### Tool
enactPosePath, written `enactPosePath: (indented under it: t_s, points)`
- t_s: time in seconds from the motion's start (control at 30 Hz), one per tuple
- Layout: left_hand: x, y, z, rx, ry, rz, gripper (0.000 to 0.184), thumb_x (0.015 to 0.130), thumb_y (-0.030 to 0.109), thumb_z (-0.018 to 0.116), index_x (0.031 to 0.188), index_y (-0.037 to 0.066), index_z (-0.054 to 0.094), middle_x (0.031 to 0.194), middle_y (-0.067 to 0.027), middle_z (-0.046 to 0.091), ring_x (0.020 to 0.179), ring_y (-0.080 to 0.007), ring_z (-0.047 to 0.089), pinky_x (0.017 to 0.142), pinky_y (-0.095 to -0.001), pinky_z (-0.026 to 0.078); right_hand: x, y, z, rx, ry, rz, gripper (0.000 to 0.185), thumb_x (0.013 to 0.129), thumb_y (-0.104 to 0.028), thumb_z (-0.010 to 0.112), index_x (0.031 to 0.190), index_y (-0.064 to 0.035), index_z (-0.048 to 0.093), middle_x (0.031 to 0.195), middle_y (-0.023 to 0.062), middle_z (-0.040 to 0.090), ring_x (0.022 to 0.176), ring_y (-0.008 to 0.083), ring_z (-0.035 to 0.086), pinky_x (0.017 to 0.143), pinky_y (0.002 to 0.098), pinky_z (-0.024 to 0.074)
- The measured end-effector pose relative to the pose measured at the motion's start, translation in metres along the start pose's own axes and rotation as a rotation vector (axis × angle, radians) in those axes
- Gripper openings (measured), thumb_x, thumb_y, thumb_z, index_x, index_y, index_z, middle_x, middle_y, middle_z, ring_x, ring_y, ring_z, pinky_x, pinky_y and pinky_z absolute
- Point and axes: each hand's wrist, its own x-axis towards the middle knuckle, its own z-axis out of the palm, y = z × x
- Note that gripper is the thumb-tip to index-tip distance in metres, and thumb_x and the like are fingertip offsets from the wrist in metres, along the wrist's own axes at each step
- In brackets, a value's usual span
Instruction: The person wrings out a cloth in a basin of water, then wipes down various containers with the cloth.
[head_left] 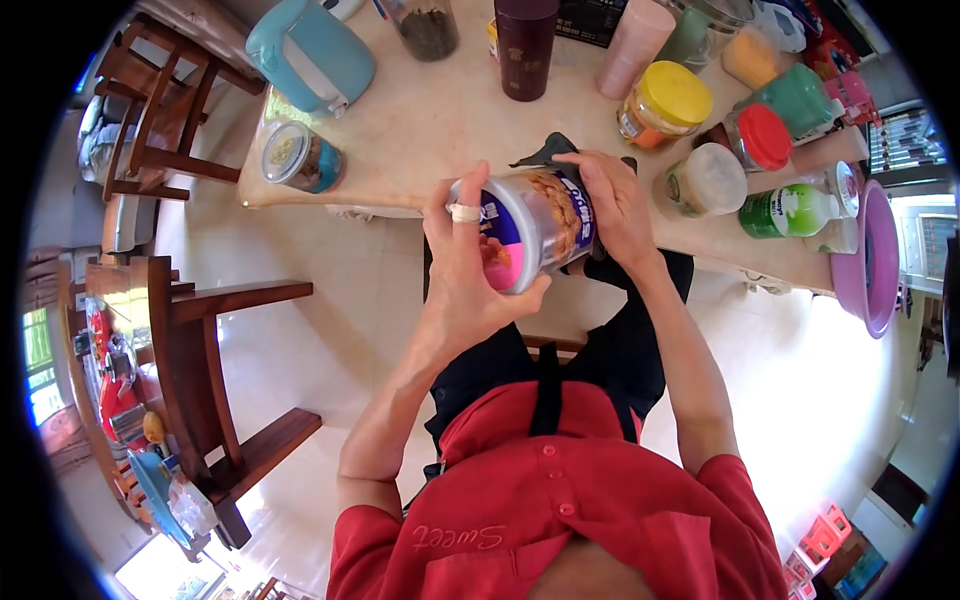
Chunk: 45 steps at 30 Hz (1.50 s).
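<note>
A clear plastic food jar [560, 215] with a purple-blue label is held on its side over the table's front edge. Its white-rimmed lid [530, 262], with a purple and pink top, faces left. My left hand [462, 285] grips the lid end, fingers and thumb spread round the rim, with a white band on one finger. At the opposite end my right hand [620, 210] is wrapped round the jar's base. A dark grey cloth [552, 150] shows just behind the jar by my right fingertips; whether those fingers touch it I cannot tell.
On the table [430, 120] stand a blue kettle [310, 60], a small lidded jar [300, 158], a dark tumbler [526, 50] and a yellow-lidded jar [668, 105]. Several more jars and bottles crowd the right side, beside a purple basin [868, 260]. Wooden chairs [190, 330] stand left.
</note>
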Motion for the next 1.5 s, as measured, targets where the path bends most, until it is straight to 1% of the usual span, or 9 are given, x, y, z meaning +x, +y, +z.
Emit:
enactPosePath:
  t_s: [0.33,0.53,0.6,0.8,0.97,1.13,1.33,1.43,1.5]
  points:
    - [0.022,0.026,-0.003,0.473,-0.072,0.312,0.099,0.050,0.005,0.081,0.140,0.018,0.041,0.142,-0.0220,0.029,0.121,-0.0433,0.039,0.096,-0.0483,0.041,0.003,-0.053,0.013,0.330,0.095,-0.044,0.037,0.101,-0.026,0.040,0.112,-0.0009,0.065,0.113,0.0180,0.062,0.113,0.0344,0.053,0.101,0.0417,0.0336]
    - [0.007,0.012,-0.004,0.457,-0.043,0.373,0.098,0.048,0.004,0.082,0.135,0.027,0.045,0.139,-0.0204,0.029,0.120,-0.0474,0.035,0.096,-0.0520,0.039,0.021,-0.021,0.003,0.069,-0.065,-0.199,0.035,0.098,-0.024,0.037,0.112,-0.0080,0.065,0.110,0.0124,0.065,0.111,0.0296,0.056,0.099,0.0403,0.0359]
    - [-0.005,0.001,-0.002,0.457,-0.041,0.399,0.099,0.047,0.004,0.083,0.135,0.028,0.044,0.138,-0.0208,0.030,0.120,-0.0469,0.035,0.096,-0.0523,0.038,0.027,0.003,-0.002,0.049,-0.223,0.002,0.042,0.099,-0.031,0.040,0.110,-0.0015,0.068,0.123,0.0175,0.060,0.120,0.0295,0.051,0.106,0.0381,0.0332]
    - [-0.019,-0.016,0.004,0.451,0.044,0.467,0.102,0.047,0.004,0.084,0.135,0.031,0.041,0.136,-0.0202,0.032,0.116,-0.0452,0.037,0.094,-0.0517,0.038,0.019,0.038,0.007,0.188,-0.108,0.213,0.046,0.100,-0.037,0.041,0.113,-0.0015,0.068,0.129,0.0183,0.057,0.124,0.0285,0.049,0.108,0.0356,0.0304]
    - [-0.019,-0.010,0.004,0.473,0.030,0.460,0.101,0.047,0.003,0.084,0.135,0.029,0.042,0.135,-0.0201,0.032,0.116,-0.0451,0.037,0.094,-0.0515,0.039,0.002,-0.017,0.011,-0.032,-0.055,-0.101,0.037,0.100,-0.027,0.038,0.107,-0.0056,0.068,0.117,0.0150,0.063,0.115,0.0301,0.055,0.107,0.0445,0.0312]
    - [-0.013,-0.010,0.001,0.487,0.010,0.436,0.101,0.048,0.003,0.083,0.137,0.029,0.042,0.138,-0.0214,0.030,0.119,-0.0463,0.036,0.095,-0.0526,0.039,-0.002,-0.046,0.020,0.142,-0.136,-0.141,0.035,0.097,-0.029,0.041,0.105,-0.0086,0.069,0.112,0.0106,0.064,0.112,0.0256,0.056,0.107,0.0455,0.0304]
    - [-0.019,-0.004,-0.012,0.544,-0.023,0.332,0.118,0.057,0.014,0.090,0.151,0.012,0.019,0.149,-0.0274,0.015,0.133,-0.0471,0.028,0.100,-0.0520,0.040,0.020,0.000,0.019,-0.073,-0.066,-0.099,0.036,0.098,-0.030,0.038,0.106,-0.0106,0.067,0.108,0.0057,0.065,0.111,0.0247,0.055,0.105,0.0434,0.0302]
    - [-0.029,-0.001,-0.012,0.228,0.037,-0.027,0.125,0.069,0.022,0.087,0.153,0.004,-0.004,0.152,-0.0236,0.012,0.137,-0.0333,0.031,0.103,-0.0456,0.042,0.017,0.017,0.026,-0.113,0.004,-0.105,0.033,0.097,-0.028,0.041,0.108,-0.0109,0.067,0.109,0.0092,0.064,0.113,0.0262,0.055,0.104,0.0438,0.0305]
    - [-0.027,-0.002,-0.010,-0.002,0.076,-0.109,0.124,0.071,0.026,0.086,0.152,0.002,-0.004,0.149,-0.0247,0.012,0.138,-0.0360,0.027,0.105,-0.0450,0.038,0.014,0.021,0.028,-0.137,0.045,-0.120,0.031,0.097,-0.027,0.043,0.108,-0.0106,0.067,0.109,0.0107,0.064,0.113,0.0268,0.055,0.104,0.0441,0.0304]
